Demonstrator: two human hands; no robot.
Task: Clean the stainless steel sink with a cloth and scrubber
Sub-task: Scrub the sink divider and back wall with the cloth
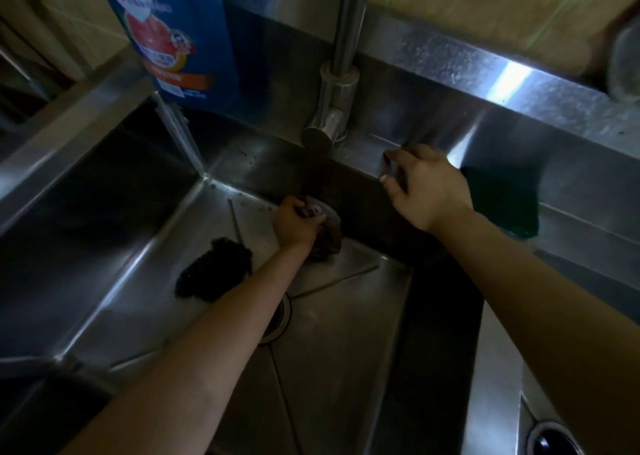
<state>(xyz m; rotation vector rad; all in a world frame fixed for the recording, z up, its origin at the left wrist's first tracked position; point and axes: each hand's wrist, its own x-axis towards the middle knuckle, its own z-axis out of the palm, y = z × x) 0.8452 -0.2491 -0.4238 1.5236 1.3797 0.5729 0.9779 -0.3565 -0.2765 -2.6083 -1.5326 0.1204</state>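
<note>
I look down into a stainless steel sink [104,233]. Down at the far wall of the basin, my left hand [294,224] grips a bunched grey-brown cloth [327,233] and holds it against the steel. My right hand [424,188] rests on the step of the sink's back ledge with fingers spread, holding nothing. A dark wire scrubber [214,269] lies loose on the basin floor, left of my left forearm. A green scouring pad [502,200] sits on the ledge just right of my right hand.
The steel tap [341,84] rises from the back ledge between my hands. A blue detergent bottle [173,35] stands at the back left corner. The drain [277,319] is partly hidden under my left forearm. A round dark fitting [550,439] sits at the lower right.
</note>
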